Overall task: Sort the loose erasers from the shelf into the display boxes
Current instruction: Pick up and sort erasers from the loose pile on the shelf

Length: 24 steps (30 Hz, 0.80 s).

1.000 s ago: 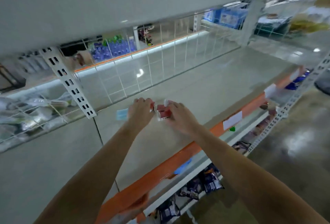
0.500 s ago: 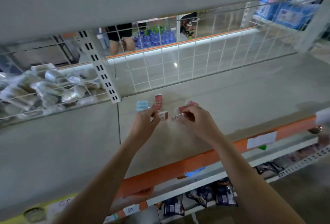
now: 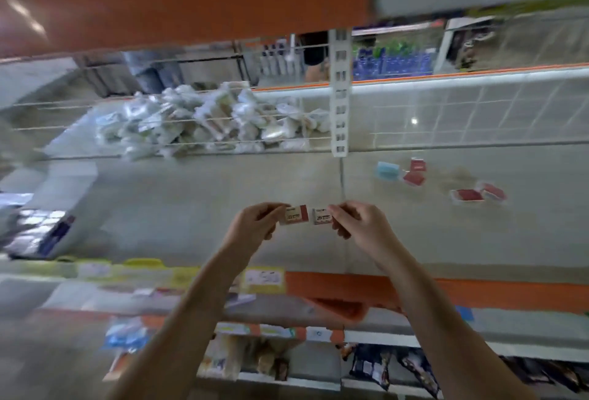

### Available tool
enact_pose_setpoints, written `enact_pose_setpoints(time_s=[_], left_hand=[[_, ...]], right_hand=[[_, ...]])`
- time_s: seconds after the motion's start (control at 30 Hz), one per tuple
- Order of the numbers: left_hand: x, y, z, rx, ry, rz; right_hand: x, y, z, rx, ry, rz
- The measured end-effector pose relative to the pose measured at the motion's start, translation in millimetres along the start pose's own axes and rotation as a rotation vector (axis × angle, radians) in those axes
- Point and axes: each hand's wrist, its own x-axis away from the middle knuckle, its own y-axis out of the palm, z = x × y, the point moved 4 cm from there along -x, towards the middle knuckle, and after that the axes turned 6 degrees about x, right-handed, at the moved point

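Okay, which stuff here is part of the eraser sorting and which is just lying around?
Job:
left hand with eraser
right hand with second eraser
loose red erasers on shelf

Lying about:
clear packets behind wire
blue item

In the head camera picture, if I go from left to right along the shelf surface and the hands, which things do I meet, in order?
Pile of clear-wrapped packets → left hand → its eraser → eraser in the right hand → blue eraser → red erasers → last red pair.
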Motion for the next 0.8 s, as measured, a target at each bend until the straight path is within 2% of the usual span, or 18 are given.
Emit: enact_pose_setpoints(time_s=[0.3,0.47,0.67,0.8], left_hand=[[115,-234,-37,-0.024,-0.033,0.229],[166,-356,-49,-0.081,-0.032,0.389],[178,-462,-68,-0.054,-0.031,0.499],[161,-530,-78,-0.067,-0.008,0.511]], right_hand=[[35,214,-103,-0.064,-0.113,-0.276],[52,320,-171,-0.024,-0.206,-0.375],[35,417,-229,-0.105,-0.233,-0.496],[-3,478,-261,-0.103,-0.305,-0.521]])
